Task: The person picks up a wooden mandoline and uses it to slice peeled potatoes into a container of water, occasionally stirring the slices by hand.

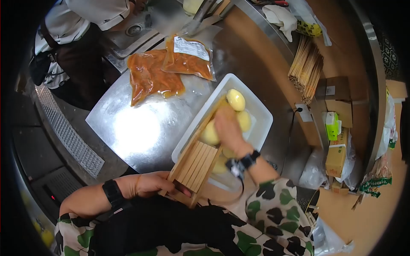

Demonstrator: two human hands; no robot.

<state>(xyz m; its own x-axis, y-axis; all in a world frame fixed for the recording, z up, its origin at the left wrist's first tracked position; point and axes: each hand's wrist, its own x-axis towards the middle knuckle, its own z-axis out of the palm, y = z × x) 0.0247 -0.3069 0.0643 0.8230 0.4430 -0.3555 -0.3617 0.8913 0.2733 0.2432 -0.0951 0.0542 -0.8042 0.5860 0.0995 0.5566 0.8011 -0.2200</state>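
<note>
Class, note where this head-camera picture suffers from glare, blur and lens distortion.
Head view: strong glare whitens the steel counter; the right hand over the white tray is motion-blurred; fisheye bends the counter edges, with black corners; the left hand looks sharp.

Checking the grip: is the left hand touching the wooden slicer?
Touching: the head view shows the left hand gripping the lower end of the wooden slicer.

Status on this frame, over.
Left hand gripping wooden slicer across white tray. Right hand down among peeled potatoes, grip unclear. Two sauce pouches apart on the counter.
</note>
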